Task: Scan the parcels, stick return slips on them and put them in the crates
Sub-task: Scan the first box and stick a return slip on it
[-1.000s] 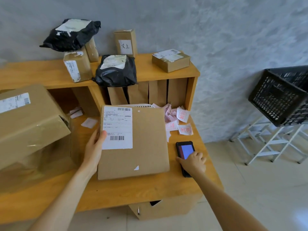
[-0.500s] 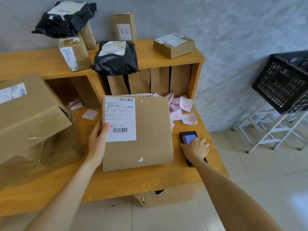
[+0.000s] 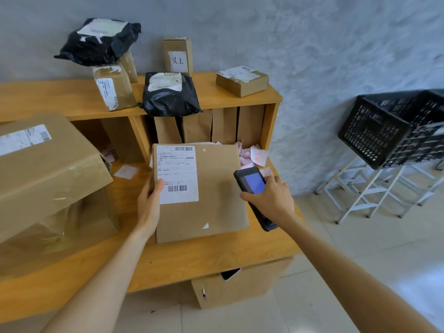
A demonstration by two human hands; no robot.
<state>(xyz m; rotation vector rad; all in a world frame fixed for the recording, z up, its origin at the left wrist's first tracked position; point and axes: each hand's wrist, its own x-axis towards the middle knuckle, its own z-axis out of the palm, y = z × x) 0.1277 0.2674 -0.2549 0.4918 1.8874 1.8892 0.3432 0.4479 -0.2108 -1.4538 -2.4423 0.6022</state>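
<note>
Head view, parcel [image 3: 204, 193]: I see a flat brown box lying near the front of the counter [image 3: 192, 258], white shipping label [image 3: 177, 174] on its left half.
Left hand [image 3: 150, 200]: grips the parcel's left edge, thumb on the label.
Right hand [image 3: 269, 200]: curled round a scanner [image 3: 252, 186] above the parcel's right edge.
Room: black crate [image 3: 384, 131] stands well apart to the right, open floor between.

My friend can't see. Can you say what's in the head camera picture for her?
A person's left hand holds a flat cardboard parcel on a wooden desk while the right hand grips a handheld scanner over its right edge. More parcels sit on the shelf behind; a black crate stands at right.
</note>
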